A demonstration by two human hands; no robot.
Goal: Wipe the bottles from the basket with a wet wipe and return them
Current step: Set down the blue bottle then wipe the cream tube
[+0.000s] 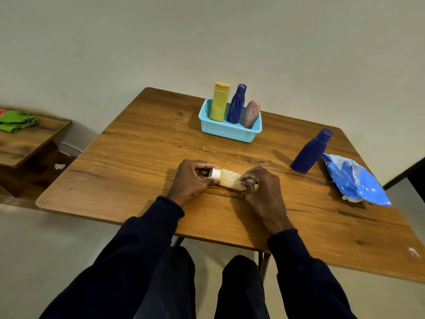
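Off to the left, past the desk point(138, 157), a green cloth point(16, 120) lies on a low wooden shelf point(27, 143).

Near the front edge of the desk, about the middle, the left hand point(195, 178) is curled round the white cap point(215, 173) of a pale orange bottle point(230, 178). That bottle lies on its side on the desk, cap to the left, right between the two hands. The right hand point(264, 192) holds the other end, with its fingertips bent over the bottom of the bottle. A small white bit shows under those fingertips, but it is too small to tell what it is.

Near the far edge sits a light blue basket point(227, 131). Three bottles stand in it, left to right: a yellow bottle point(219, 102), a dark blue bottle point(236, 104) and a pink bottle point(251, 112) that leans to the right.

Toward the right edge, a second dark blue bottle point(310, 151) stands on the desk by itself. Just beside it, closest to the right edge, lies a crumpled blue wet wipe pack point(358, 183).
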